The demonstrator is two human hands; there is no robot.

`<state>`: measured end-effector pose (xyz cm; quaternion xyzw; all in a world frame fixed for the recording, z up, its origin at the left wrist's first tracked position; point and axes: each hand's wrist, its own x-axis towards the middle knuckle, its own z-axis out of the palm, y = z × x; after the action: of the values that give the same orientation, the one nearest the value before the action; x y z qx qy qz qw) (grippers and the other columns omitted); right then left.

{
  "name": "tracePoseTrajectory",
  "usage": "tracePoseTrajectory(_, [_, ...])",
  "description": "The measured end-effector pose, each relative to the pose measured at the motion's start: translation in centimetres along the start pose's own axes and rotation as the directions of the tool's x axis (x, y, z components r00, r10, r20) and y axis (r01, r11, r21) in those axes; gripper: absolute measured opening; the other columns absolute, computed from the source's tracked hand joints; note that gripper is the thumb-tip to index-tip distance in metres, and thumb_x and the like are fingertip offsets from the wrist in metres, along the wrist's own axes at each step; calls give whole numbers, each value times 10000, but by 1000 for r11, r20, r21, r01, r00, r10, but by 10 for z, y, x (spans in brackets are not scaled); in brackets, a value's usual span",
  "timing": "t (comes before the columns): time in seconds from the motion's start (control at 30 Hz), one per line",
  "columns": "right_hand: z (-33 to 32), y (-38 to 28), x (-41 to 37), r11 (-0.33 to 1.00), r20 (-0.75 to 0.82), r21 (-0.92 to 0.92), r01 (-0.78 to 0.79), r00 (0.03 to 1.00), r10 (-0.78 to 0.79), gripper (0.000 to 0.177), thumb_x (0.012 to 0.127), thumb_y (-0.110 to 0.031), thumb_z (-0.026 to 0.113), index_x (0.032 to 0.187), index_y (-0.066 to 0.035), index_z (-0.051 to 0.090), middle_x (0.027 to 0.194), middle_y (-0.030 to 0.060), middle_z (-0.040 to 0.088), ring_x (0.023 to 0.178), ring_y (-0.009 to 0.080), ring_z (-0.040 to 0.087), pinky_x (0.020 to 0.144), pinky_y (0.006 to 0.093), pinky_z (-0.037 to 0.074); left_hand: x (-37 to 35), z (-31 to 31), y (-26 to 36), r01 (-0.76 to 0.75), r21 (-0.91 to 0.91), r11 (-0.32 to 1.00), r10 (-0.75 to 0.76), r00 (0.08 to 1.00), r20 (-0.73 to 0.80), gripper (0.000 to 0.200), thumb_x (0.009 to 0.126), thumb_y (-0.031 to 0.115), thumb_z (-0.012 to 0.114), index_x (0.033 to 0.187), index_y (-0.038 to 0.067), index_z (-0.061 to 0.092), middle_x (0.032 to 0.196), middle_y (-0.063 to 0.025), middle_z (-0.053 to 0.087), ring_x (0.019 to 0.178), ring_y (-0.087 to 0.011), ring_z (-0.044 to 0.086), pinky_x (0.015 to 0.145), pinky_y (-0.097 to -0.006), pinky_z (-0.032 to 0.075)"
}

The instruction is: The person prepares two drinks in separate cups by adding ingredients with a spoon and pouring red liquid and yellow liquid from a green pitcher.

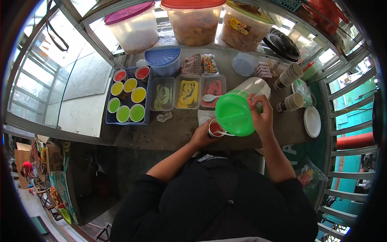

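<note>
My left hand point(201, 135) is wrapped around a paper cup point(216, 128) with red contents, near the counter's front edge. A small white plastic spoon point(224, 133) sticks out of that cup to the right. In my right hand point(262, 116) is a pitcher with a round green lid point(235, 116), tilted so the lid faces me beside the cup. Its pale translucent body seems to extend behind the lid. Beyond my hands stand tubs of green paste point(163, 96), yellow paste point(188, 94) and red paste point(213, 86); a white spoon point(210, 97) lies across the red one.
At left, a blue-grey crate point(128, 121) holds several cups of red, yellow and green contents. Stacked paper cups point(289, 76) and white plates point(312, 122) are at right. Behind stand a blue-lidded tub point(162, 60) and large containers point(191, 26) on a shelf.
</note>
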<state>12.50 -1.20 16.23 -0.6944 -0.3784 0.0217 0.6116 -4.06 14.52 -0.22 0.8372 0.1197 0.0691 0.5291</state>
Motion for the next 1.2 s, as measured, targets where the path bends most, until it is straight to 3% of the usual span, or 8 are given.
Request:
tracePoseTrajectory(0.37, [5, -1, -8, 995, -58, -85, 45, 997, -50, 143, 928, 42, 652, 894, -41, 540, 987, 116, 711, 927, 226, 658, 873, 335, 498, 0, 1, -2, -12, 4, 1000, 12, 1000, -7, 869, 725, 283, 883, 1437, 54, 441, 1295, -203, 632, 1204, -393, 614, 988, -455, 517])
tracePoseTrajectory(0.57, [7, -9, -11, 961, 0, -210, 180, 983, -184, 144, 906, 47, 655, 890, -54, 554, 980, 102, 710, 951, 280, 634, 897, 373, 470, 0, 1, -3, -19, -3, 1000, 19, 1000, -17, 847, 729, 271, 886, 1428, 58, 458, 1296, -200, 634, 1204, -397, 614, 996, -452, 515])
tracePoseTrajectory(0.87, [10, -6, -9, 987, -39, -128, 100, 994, -105, 146, 909, 37, 663, 882, -57, 554, 991, 102, 713, 936, 274, 640, 896, 370, 475, 0, 0, -4, 38, -31, 999, -38, 999, 3, 860, 711, 288, 903, 1415, 60, 467, 1306, -200, 631, 1206, -394, 615, 1001, -461, 513])
tracePoseTrajectory(1.2, [8, -5, -12, 974, -34, -173, 143, 988, -151, 124, 918, 35, 656, 903, -42, 560, 987, 111, 713, 921, 260, 656, 864, 363, 498, 0, -1, 0, 14, -13, 1000, -14, 1000, -10, 855, 704, 295, 914, 1396, 56, 473, 1292, -200, 638, 1195, -392, 624, 986, -458, 523])
